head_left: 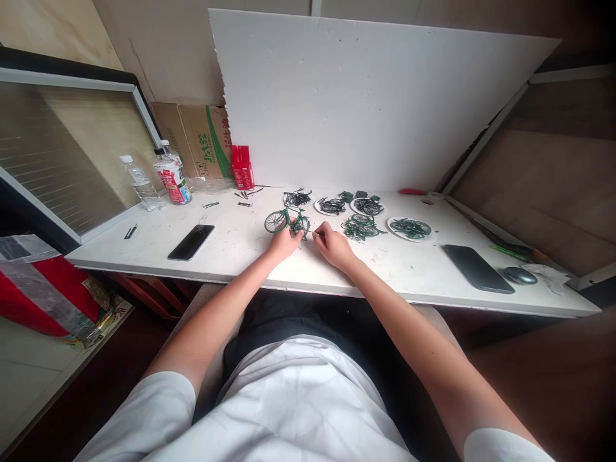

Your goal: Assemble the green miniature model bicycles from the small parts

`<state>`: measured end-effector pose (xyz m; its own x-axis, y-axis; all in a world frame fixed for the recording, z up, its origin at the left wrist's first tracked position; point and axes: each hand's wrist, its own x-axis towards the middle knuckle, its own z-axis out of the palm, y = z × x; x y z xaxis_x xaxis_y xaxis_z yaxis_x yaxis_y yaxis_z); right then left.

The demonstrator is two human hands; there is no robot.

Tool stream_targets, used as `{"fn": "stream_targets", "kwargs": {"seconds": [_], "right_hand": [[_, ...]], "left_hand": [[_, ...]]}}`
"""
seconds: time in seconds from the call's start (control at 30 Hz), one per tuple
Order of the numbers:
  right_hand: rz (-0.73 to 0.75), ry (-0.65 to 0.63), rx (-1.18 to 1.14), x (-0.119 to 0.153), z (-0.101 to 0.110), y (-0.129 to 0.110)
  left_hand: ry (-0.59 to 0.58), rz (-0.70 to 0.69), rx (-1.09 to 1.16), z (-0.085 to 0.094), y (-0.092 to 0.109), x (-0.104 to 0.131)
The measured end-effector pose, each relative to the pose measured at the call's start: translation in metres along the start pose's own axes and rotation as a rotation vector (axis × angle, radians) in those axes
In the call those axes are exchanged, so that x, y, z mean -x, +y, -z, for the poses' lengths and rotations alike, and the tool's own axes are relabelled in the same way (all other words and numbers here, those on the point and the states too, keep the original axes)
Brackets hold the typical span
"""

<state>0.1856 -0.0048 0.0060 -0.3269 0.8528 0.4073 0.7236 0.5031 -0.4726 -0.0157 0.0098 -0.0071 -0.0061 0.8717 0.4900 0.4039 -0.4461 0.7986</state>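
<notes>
The white surface (235, 239) is spreading out on all sides of the model bicycle (287, 213), from which the hours are being counted. A white board (375, 102) is standing along the far edge, running from about eleven o'clock round past two. A cardboard box (190, 138) is resting between ten and eleven, and a dark flat device (477, 268) is lying well apart between three and four. A labelled bottle (174, 179) is standing near ten, with a phone (191, 242) lying between eight and nine.

The right hand (332, 246) is working at three o'clock, its fingertips pressed together on a slim rod (310, 232) that is pointing at the rear wheel; whether the tip is touching, I cannot tell. The left hand (285, 242) is reaching in from six, thumb and fingers clamped on the bicycle's rear half. The green bicycle itself is being held upright, its front wheel facing nine. A pile of green frames (360, 226) is lying at three, beyond the right hand, and a white plate (423, 239) of green parts is sitting just beside that pile, farther out toward three.
</notes>
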Motion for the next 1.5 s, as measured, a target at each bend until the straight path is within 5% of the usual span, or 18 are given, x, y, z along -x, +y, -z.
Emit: {"fn": "stream_targets", "kwargs": {"seconds": [0.77,1.5], "right_hand": [[-0.119,0.006,0.063,0.0,0.007,-0.006],[-0.001,-0.008,0.052,-0.001,0.004,0.0]], "left_hand": [[0.049,-0.129,-0.098,-0.002,-0.005,0.001],[0.047,-0.093,-0.075,-0.001,-0.01,0.0]]}}
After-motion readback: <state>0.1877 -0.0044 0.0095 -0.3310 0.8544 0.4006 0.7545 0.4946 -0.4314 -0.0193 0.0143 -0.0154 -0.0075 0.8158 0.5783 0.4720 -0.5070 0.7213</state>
